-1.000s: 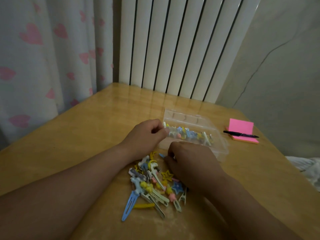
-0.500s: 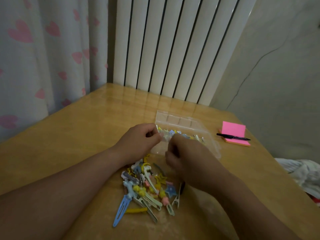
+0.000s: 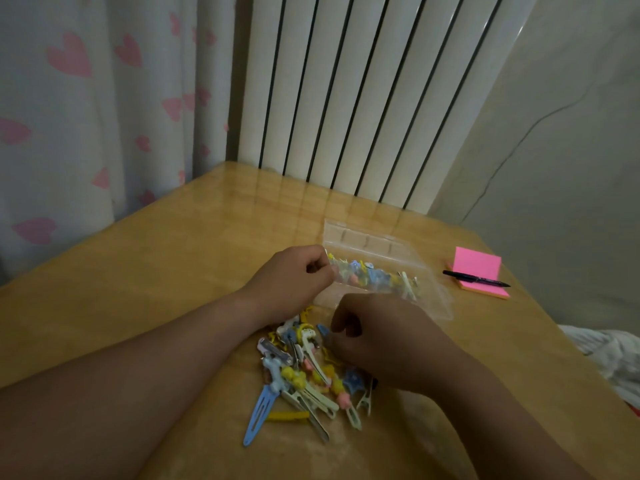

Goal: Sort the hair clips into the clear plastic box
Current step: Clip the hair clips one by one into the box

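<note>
A clear plastic box (image 3: 372, 242) lies open on the wooden table, with a row of small coloured hair clips (image 3: 375, 276) inside it. My left hand (image 3: 294, 280) grips the box's left end with curled fingers. In front of the box lies a loose pile of hair clips (image 3: 304, 374), including a long blue clip (image 3: 258, 415) and a yellow one (image 3: 288, 415). My right hand (image 3: 384, 339) is on the pile's right side. Its curled fingers pinch at a small blue clip (image 3: 323, 329) on the pile's far edge and hide some of the clips.
A pink sticky-note pad (image 3: 479, 266) with a black pen (image 3: 475, 278) across it lies to the right of the box. White cloth (image 3: 611, 355) hangs off the table's right edge. A radiator and a heart-print curtain stand behind the table.
My right hand rose to the box's near edge half a second ago and has come back down onto the pile. My left hand has kept its hold on the box.
</note>
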